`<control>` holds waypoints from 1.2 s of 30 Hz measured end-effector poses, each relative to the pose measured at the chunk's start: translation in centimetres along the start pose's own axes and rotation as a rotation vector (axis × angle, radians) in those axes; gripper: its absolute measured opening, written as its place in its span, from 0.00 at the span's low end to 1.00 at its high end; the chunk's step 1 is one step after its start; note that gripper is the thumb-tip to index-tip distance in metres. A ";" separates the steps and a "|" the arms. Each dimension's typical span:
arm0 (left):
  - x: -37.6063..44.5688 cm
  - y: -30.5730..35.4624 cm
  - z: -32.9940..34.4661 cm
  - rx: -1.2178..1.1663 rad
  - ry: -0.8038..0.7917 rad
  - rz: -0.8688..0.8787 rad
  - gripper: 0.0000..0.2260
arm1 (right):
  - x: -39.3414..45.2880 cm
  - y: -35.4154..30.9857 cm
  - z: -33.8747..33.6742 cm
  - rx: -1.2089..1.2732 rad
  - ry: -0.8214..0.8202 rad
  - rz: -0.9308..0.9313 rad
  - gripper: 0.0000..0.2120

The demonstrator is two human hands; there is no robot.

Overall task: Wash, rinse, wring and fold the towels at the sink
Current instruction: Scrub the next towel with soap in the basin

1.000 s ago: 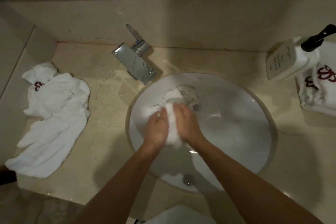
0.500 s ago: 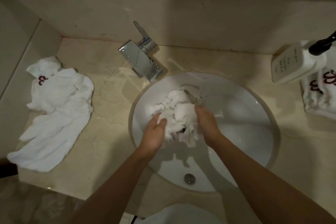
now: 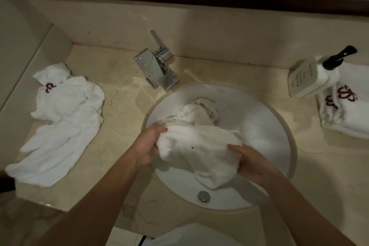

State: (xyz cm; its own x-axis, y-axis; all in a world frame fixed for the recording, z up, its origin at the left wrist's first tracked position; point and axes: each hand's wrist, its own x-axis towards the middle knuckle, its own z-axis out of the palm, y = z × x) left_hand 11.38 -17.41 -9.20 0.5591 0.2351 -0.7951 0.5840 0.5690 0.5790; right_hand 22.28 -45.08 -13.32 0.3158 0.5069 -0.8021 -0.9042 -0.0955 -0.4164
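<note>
Gripping a soft, crumpled white towel (image 3: 199,146) over the round white sink (image 3: 265,132) at frame center, my left hand (image 3: 148,149) and right hand (image 3: 252,163) curl around its edges.

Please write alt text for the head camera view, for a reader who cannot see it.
Both hands, left hand and right hand, hold a white towel over a round sink. A crumpled towel lies on the counter's left; folded towels sit right.
</note>
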 end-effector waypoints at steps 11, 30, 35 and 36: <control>0.2 1.5 -0.7 1.455 -0.004 0.003 0.25 | -0.9 -3.7 2.5 -0.168 0.095 -0.107 0.18; 3.4 0.6 1.9 -0.336 0.011 0.127 0.12 | 4.6 -18.2 21.6 -1.121 0.316 -0.535 0.23; 3.6 0.3 1.6 -0.440 -0.086 0.102 0.16 | 5.6 -21.1 27.3 -1.403 0.287 -0.455 0.33; 3.4 0.4 1.5 -0.496 -0.124 0.077 0.17 | 6.1 -21.4 28.0 -1.449 0.270 -0.452 0.35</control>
State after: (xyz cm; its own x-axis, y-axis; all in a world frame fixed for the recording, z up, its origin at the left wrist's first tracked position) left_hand 14.44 -17.59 -11.44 0.6729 0.2130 -0.7084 0.2056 0.8661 0.4557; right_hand 35.51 -15.92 2.71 0.6630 0.5719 -0.4831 0.2737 -0.7858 -0.5546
